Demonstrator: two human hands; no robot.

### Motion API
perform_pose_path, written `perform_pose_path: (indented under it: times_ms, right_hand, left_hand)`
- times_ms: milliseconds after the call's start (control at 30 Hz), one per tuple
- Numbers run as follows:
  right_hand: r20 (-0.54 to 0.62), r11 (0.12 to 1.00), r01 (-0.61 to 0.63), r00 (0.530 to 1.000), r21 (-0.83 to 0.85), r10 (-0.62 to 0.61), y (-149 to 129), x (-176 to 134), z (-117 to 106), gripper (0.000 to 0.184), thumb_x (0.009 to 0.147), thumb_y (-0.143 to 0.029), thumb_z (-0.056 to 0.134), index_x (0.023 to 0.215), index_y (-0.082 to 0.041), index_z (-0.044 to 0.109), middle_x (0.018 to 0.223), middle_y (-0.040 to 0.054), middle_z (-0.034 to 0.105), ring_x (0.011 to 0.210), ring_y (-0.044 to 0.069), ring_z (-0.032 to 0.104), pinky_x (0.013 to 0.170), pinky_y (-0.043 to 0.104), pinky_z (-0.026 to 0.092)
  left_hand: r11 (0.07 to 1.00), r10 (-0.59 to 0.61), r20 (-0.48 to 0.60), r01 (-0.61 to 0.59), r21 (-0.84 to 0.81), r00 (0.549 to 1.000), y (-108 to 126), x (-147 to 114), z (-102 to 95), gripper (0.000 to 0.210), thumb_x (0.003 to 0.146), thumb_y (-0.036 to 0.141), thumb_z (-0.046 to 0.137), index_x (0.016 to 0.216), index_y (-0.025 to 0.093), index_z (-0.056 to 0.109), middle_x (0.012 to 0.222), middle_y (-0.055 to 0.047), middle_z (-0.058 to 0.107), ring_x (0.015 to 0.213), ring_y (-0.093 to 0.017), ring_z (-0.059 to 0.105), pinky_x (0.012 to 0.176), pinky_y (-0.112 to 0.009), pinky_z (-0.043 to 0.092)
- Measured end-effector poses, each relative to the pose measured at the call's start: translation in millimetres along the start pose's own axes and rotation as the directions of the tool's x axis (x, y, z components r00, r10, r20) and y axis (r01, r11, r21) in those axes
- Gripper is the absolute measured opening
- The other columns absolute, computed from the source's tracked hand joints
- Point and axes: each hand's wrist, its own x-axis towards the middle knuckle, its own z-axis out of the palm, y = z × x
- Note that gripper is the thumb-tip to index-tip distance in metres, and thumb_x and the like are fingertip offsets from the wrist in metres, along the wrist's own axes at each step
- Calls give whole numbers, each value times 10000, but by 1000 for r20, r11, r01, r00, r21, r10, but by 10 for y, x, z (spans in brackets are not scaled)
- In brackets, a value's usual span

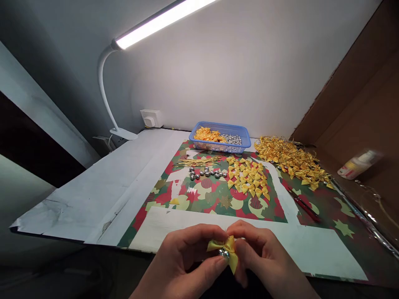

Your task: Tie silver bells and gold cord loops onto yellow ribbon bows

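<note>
At the near edge of the tabletop [71, 182], pinching one bow [232, 255] and a bell [223, 252] between left hand [187, 257] and right hand [264, 253], with a seemingly finished heap [280, 160] to the right and loose bows [249, 177], bells [217, 175] and cords [199, 161] laid out unjoined.

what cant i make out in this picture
Head view: back of the held bow, turned away from the camera.
Head view: far end of the lamp, cut off by the top edge.
Head view: text on the bottle, blurred.
Head view: floor of the basket, hidden under its contents.
</note>
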Motion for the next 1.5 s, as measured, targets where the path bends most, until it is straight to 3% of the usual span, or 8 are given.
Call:
perform_pose_path:
  times_ms: [267,433,667,867,1000,1133,1300,1500]
  right_hand:
    - [-47,919,177,977,-351,-206,62,-20,-67,174,960,-311,632,849,-231,739,848,11,550,733,138,519,629,259,401]
    - [-106,877,242,944,-415,-311,162,34,-10,202,982,-292,593,817,-218,684,835,8,526,729,139,518,606,249,396]
    - [-65,971,50,996,-233,-67,73,14,4,348,994,-483,542,836,-202,672,843,2,538,685,123,474,622,248,391]
    - [-230,951,107,957,-290,-178,103,-31,118,312,946,-471,630,776,-209,626,835,3,518,775,156,488,644,264,365]
    - [-222,965,62,967,-256,-121,114,-24,151,336,943,-492,623,758,-212,611,808,-6,506,714,148,461,614,270,342]
    - [-223,963,62,967,-263,-123,123,-27,150,340,944,-494,623,758,-210,609,796,-11,495,708,145,451,621,274,335]
    - [-288,943,119,934,-310,-213,169,-35,146,336,960,-460,609,734,-212,607,773,-7,483,731,154,453,622,274,339]
    - [-305,920,139,916,-367,-260,171,-54,163,317,964,-433,598,733,-217,588,780,-1,486,720,157,469,597,268,354]
  left_hand:
    - [996,17,-17,-16,87,1000,-48,-38,-12,134,819,263,797,926,184,781,803,-25,735,727,-169,650,666,-235,512]
    - [996,30,-64,-25,85,997,-36,-23,58,78,757,174,822,831,177,798,771,-16,743,719,-163,670,664,-220,523]
    - [991,135,-174,-132,28,975,-134,3,24,254,800,268,848,1038,252,759,831,18,757,759,-147,697,710,-191,561]
    - [992,127,-115,-129,-11,985,-159,-31,8,344,792,384,863,1094,253,760,847,-5,762,783,-170,695,746,-238,567]
    - [994,91,-116,-97,-45,989,-114,-21,-20,363,781,500,840,1052,266,781,833,-6,772,821,-198,698,779,-271,569]
    - [996,91,-198,-88,23,976,-100,17,-34,233,785,405,862,945,244,808,789,13,746,746,-161,662,723,-224,557]
    - [998,-22,-130,14,-63,991,-130,40,-20,228,822,400,834,939,211,782,682,21,720,656,-143,664,684,-231,560]
    - [991,130,-230,-118,68,964,-147,-32,-48,398,803,519,815,1108,266,772,923,-33,787,915,-237,715,838,-298,575]
